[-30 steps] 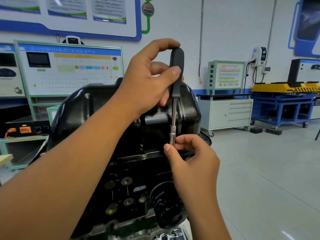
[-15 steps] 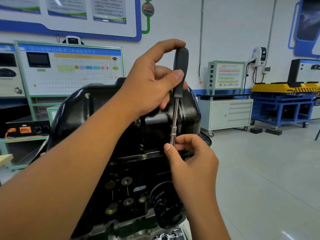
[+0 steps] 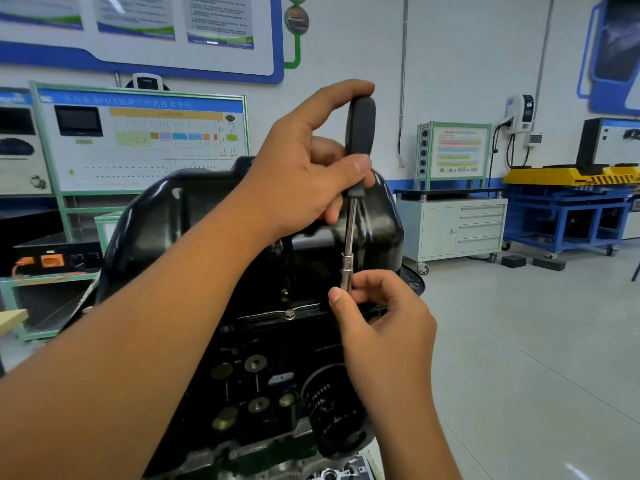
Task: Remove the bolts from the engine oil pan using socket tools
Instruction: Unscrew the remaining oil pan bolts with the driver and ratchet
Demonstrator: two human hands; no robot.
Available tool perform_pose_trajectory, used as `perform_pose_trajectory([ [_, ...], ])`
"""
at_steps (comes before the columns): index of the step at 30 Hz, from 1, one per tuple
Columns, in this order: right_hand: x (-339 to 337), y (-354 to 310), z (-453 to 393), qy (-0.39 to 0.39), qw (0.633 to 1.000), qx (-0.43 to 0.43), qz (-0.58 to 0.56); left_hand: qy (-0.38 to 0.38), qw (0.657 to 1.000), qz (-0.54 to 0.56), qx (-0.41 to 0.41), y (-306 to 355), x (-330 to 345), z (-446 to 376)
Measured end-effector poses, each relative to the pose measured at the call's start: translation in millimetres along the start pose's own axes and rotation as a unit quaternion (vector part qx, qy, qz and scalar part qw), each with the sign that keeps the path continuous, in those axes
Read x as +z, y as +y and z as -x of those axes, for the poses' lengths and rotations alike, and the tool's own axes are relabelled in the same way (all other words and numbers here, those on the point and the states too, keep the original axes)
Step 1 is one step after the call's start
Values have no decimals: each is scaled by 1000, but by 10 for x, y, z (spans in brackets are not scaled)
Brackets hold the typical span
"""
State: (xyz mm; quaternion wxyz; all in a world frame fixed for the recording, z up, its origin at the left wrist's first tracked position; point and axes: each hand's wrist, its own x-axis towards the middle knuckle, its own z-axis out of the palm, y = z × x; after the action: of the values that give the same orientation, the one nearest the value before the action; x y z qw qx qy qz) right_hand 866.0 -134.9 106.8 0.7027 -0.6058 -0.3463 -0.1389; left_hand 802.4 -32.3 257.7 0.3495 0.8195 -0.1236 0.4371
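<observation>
Black rubber fills the curl of the left hand [image 3: 304, 174], which grips the handle of the socket driver [image 3: 360, 147]: the index finger arches over the rounded top and the thumb presses across the lower part of the handle. From there a bright steel shaft runs almost straight down to the socket [image 3: 346, 271], whose lower end is pinched between the thumb and fingertips of the right hand [image 3: 377, 323]; whatever the socket sits on is hidden behind those fingers. The tool stands nearly upright, leaning slightly to the left at the bottom, against the glossy black oil pan [image 3: 194, 230], which bulges upward on the engine [image 3: 263, 393] and fills the middle of the view. Just left of the right thumb, one silver bolt [image 3: 289, 314] with a washer sits in the pan's flange. Below it is a round black oil filter [image 3: 329, 407]. Beyond stand a green-framed display board [image 3: 138, 140] to the left, a white drawer cabinet [image 3: 460, 230] and a blue cart [image 3: 568, 220] to the right.
</observation>
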Motion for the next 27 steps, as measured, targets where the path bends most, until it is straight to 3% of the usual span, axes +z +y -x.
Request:
perform_pose_trajectory([
  [6,11,-14,-3,0,1000,-7,8,35,999,3,18,-5,21,-7],
  [14,-2,-13,7,-3,1000,-2,4,5,1000,13,-1,12,2,5],
  [21,-1,-20,12,-1,1000,-4,3,47,999,-4,16,2,36,-5],
  [27,6,-15,13,3,1000,-1,-6,12,1000,22,4,4,13,-6],
])
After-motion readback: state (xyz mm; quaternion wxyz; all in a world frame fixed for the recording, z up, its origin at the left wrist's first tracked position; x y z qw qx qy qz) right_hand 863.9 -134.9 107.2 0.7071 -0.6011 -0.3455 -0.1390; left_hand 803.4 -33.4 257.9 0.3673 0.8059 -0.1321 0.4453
